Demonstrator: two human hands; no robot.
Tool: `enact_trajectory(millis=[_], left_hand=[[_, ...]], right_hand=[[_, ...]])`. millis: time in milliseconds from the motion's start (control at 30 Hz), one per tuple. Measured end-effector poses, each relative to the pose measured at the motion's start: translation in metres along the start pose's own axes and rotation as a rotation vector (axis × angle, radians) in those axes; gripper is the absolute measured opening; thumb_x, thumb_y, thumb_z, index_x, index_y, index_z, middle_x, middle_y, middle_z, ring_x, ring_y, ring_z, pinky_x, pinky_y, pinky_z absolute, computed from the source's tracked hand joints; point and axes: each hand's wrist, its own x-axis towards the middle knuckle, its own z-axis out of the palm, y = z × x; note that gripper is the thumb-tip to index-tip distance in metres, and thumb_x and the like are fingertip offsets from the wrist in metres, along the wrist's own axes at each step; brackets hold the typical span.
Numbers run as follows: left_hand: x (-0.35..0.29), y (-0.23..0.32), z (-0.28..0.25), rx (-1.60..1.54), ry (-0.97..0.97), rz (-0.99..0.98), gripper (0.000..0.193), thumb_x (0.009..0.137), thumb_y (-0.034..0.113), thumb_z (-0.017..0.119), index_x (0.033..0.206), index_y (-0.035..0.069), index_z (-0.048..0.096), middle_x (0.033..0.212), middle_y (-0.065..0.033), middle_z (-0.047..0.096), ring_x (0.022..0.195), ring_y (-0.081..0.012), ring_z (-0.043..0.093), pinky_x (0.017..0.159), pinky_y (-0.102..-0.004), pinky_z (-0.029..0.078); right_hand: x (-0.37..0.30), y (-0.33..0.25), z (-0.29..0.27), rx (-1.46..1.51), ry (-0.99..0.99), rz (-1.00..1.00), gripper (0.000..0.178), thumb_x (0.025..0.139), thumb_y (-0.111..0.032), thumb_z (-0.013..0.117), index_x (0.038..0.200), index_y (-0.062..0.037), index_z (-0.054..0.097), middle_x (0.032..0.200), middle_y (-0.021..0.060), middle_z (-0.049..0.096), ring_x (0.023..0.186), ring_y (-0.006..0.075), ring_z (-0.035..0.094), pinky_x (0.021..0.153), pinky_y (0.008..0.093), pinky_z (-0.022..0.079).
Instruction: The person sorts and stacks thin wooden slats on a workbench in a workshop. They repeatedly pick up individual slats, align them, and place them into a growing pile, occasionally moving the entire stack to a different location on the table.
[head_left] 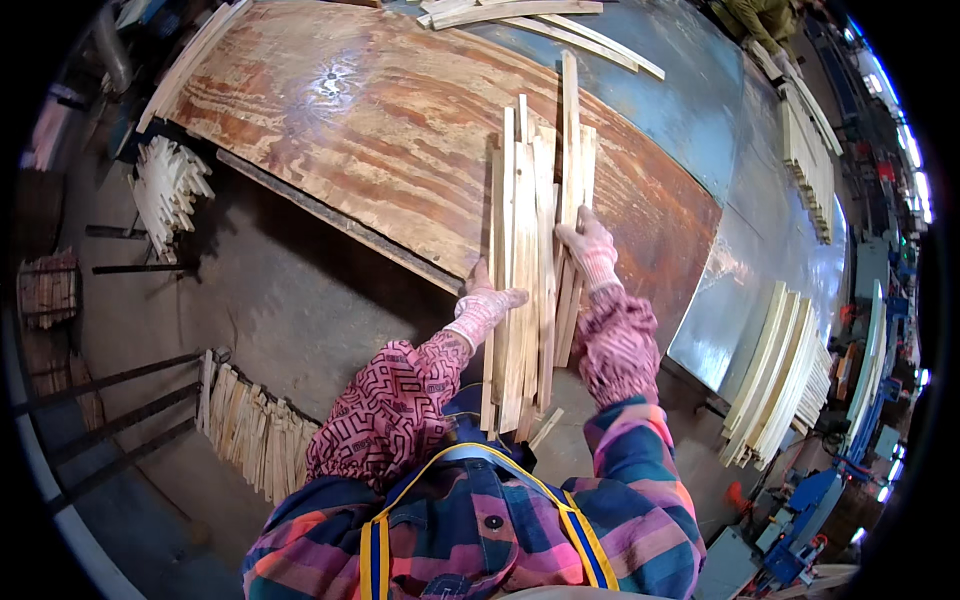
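Observation:
A bundle of pale wooden strips [524, 230] lies lengthwise away from me, its near ends jutting past the plywood tabletop's edge toward my body. My left hand [484, 305], in a patterned pink glove, grips the bundle's left side, thumb across the top and the other fingers partly hidden. On the right, my gloved right hand [592, 248] is closed around a few more strips [571, 150] alongside the bundle. One of these reaches farther back than the others. Their lower parts pass between my right wrist and the main bundle. Patterned sleeve covers wrap both forearms.
The worn plywood tabletop [380, 130] spans the middle, beside a grey-blue metal surface [690, 110]. More strips lie at the back [560, 30]. Stacks stand at right [775, 380], far right [808, 160], left [170, 195] and lower left [255, 430]. Another person [760, 20] is at the far right.

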Motion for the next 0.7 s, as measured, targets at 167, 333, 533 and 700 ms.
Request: enact_trajectory(millis=[167,333,533,700], left_hand=[[0.006,-0.003,-0.003,0.013,0.021,-0.029,0.123,0.063,0.037,0.089,0.155,0.008,0.013,0.155,-0.0264,0.02,0.144,-0.0392,0.024,0.117,-0.0421,0.028],[0.022,-0.03,0.007,-0.091,0.056,0.094,0.114,0.066,0.027,0.088,0.154,0.007,0.017,0.139,-0.0203,0.043,0.121,-0.028,0.052,0.101,-0.0374,0.047],[0.011,-0.039,-0.001,-0.182,-0.027,0.246,0.115,0.068,0.034,0.088,0.153,0.003,0.017,0.148,-0.0225,0.036,0.136,-0.0312,0.039,0.111,-0.0403,0.036],[-0.016,-0.03,-0.023,-0.63,-0.219,0.215,0.089,0.083,0.018,0.077,0.153,0.01,0.022,0.126,-0.0121,0.058,0.111,-0.0199,0.058,0.098,-0.0343,0.047]], right_hand=[[-0.15,0.053,0.007,0.141,-0.295,0.022,0.085,0.077,-0.044,0.076,0.147,-0.0093,0.042,0.14,0.0193,0.052,0.127,0.0314,0.053,0.11,0.0404,0.039],[-0.147,0.085,0.025,0.185,0.148,0.071,0.063,0.091,-0.049,0.056,0.142,-0.0133,0.049,0.139,0.0192,0.053,0.128,0.0358,0.05,0.108,0.0423,0.038],[-0.078,0.041,0.052,0.107,0.16,0.312,0.065,0.092,-0.05,0.055,0.141,-0.0075,0.047,0.13,0.0224,0.06,0.122,0.0388,0.055,0.101,0.0441,0.042],[-0.086,0.027,0.068,0.443,-0.183,0.215,0.068,0.088,-0.055,0.06,0.135,-0.0071,0.056,0.129,0.0239,0.06,0.123,0.0381,0.055,0.103,0.0418,0.042]])
